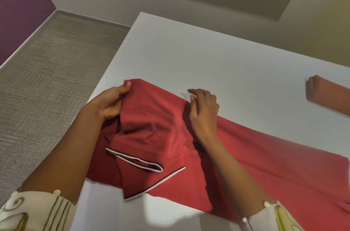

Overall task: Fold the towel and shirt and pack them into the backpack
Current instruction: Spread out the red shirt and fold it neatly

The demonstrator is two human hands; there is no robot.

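Head view: left hand (111,102) pinches the red polo shirt (265,155) by the table's (208,56) left edge; right hand (204,111) rests loose-fingered on it; I'd press the crease flat.

Table (217,56) surface bare beyond the red shirt (265,155); only obstacle is the folded brown towel (329,94) at the right edge, well apart.

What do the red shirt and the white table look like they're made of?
The red shirt looks like soft matte knit fabric, possibly cotton: it creases and drapes where the left hand pinches it. The table has a smooth white surface with a faint sheen, perhaps laminate.
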